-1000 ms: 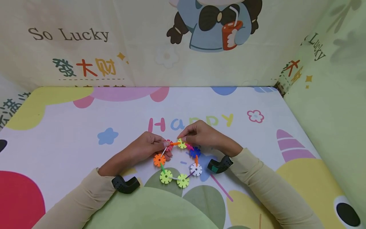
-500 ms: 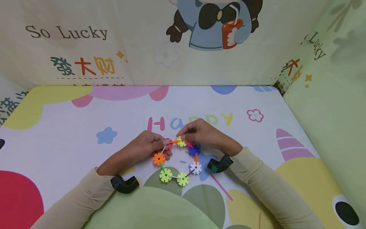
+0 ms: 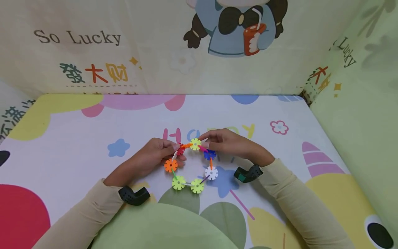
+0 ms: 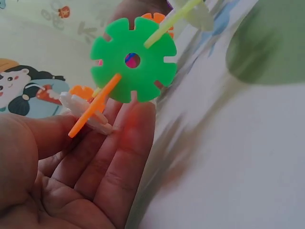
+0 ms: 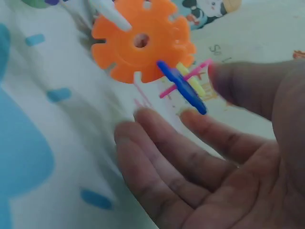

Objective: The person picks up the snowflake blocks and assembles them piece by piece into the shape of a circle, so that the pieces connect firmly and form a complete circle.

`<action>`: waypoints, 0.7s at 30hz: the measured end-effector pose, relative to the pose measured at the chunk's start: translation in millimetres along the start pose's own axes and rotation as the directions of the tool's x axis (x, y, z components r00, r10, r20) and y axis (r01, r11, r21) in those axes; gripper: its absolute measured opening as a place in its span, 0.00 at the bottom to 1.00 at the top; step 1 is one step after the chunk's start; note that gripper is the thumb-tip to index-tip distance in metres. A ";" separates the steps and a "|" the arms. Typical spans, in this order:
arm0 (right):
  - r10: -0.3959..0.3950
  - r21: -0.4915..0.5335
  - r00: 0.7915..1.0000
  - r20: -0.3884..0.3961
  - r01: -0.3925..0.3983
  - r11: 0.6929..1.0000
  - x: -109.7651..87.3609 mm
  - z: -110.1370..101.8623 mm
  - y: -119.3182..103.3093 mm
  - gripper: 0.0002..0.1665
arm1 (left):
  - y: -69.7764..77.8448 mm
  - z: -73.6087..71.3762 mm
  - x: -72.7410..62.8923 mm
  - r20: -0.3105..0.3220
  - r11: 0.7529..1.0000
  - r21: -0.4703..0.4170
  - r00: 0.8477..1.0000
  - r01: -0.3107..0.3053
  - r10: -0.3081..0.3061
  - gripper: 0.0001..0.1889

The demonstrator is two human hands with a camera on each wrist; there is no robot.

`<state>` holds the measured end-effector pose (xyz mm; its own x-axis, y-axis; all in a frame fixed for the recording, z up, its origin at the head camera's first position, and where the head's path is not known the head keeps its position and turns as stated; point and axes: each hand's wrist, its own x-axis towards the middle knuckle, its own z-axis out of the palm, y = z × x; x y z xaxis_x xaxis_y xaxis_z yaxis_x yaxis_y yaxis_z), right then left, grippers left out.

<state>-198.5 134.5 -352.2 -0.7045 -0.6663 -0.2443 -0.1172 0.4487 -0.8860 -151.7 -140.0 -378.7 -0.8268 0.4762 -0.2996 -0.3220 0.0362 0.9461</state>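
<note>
Notched plastic discs are slotted together into a closed ring; a yellow-green disc (image 3: 178, 182) is at its near side, an orange disc (image 3: 170, 165) at its left and a white disc (image 3: 211, 173) at its right. My left hand (image 3: 157, 152) pinches the ring by a red disc (image 3: 180, 150) at its upper left. In the left wrist view a green disc (image 4: 128, 88) faces the camera beyond the thumb. My right hand (image 3: 233, 143) is beside the top yellow-green disc (image 3: 195, 144), fingers spread; its thumb (image 5: 238, 86) meets a pink disc's edge, and a blue disc (image 5: 190, 95) is close by.
The table wears a printed cloth (image 3: 77, 145) with cartoon shapes and lettering. A patterned curtain (image 3: 149, 45) hangs along the back, and another (image 3: 357, 121) lines the right side. Dark wrist cameras (image 3: 134, 196) sit on both sleeves.
The disc ring has shifted up and slightly left in the head view, with the left hand still gripping it. The right hand has moved right and its fingers have loosened from the top yellow-green disc.
</note>
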 end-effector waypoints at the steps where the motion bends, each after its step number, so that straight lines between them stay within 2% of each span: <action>1: -0.001 0.006 1.000 0.015 0.001 1.000 -1.1 -1.2 -0.4 0.21 | -0.1 -0.3 0.0 -0.003 1.000 -0.008 1.000 -0.008 0.008 0.18; 7: -0.010 0.059 0.993 0.115 0.004 0.998 -1.4 1.0 -0.6 0.22 | -2.2 1.1 1.6 -0.026 1.000 -0.028 1.000 -0.005 0.005 0.18; 10: -0.013 0.050 0.992 0.128 0.007 0.999 -1.0 3.1 0.6 0.19 | -2.8 1.9 3.5 -0.060 1.000 -0.029 0.998 0.009 -0.010 0.19; 14: 0.037 0.039 0.996 0.077 -0.040 0.998 -2.0 0.3 2.7 0.18 | -0.9 1.3 5.5 -0.122 0.997 -0.075 0.992 0.028 -0.037 0.22; 18: 0.115 0.079 0.993 0.011 -0.115 0.990 -1.8 -6.5 4.6 0.22 | 2.0 0.1 5.6 -0.136 0.991 -0.130 0.990 0.030 -0.048 0.26; 21: 0.149 0.105 0.988 -0.043 -0.144 0.984 -0.8 -11.7 6.0 0.25 | 2.9 0.8 4.8 -0.139 0.990 -0.143 0.990 0.005 -0.025 0.24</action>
<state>-206.8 144.7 -352.7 -0.7438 -0.5655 -0.3563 0.0599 0.4746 -0.8782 -156.3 -136.9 -377.3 -0.8746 0.3483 -0.3373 -0.3887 -0.0880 0.9171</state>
